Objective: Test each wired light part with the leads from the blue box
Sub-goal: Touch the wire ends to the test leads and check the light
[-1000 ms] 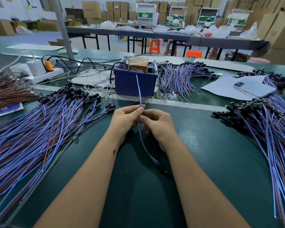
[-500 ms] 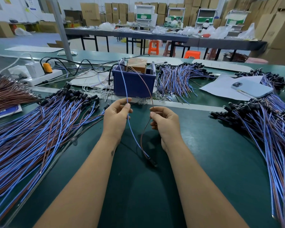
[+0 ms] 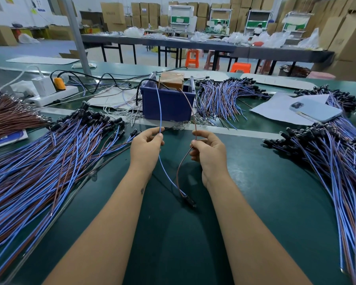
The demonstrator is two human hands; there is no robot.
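Observation:
One wired light part has its black head (image 3: pixel 190 200) lying on the green mat between my forearms. My left hand (image 3: pixel 145 148) pinches its blue wire (image 3: pixel 160 112), whose free end reaches up to the left metal lead (image 3: pixel 152 76) of the blue box (image 3: pixel 167 104). My right hand (image 3: pixel 209 153) pinches its brown wire (image 3: pixel 190 109), whose end rises toward the box's right lead (image 3: pixel 192 81). Whether the wire tips touch the leads is too fine to tell. A brown block (image 3: pixel 171 80) sits in the box.
A large pile of wired parts (image 3: pixel 49 161) fans over the left of the mat, another pile (image 3: pixel 333 165) lies right, a third (image 3: pixel 224 97) behind the box. A phone (image 3: pixel 314 111) on white paper lies right; a power strip (image 3: pixel 51 95) stands back left.
My hands have moved apart and slightly forward, splitting the two wires that were held together. The wire ends now rise to the two sides of the blue box.

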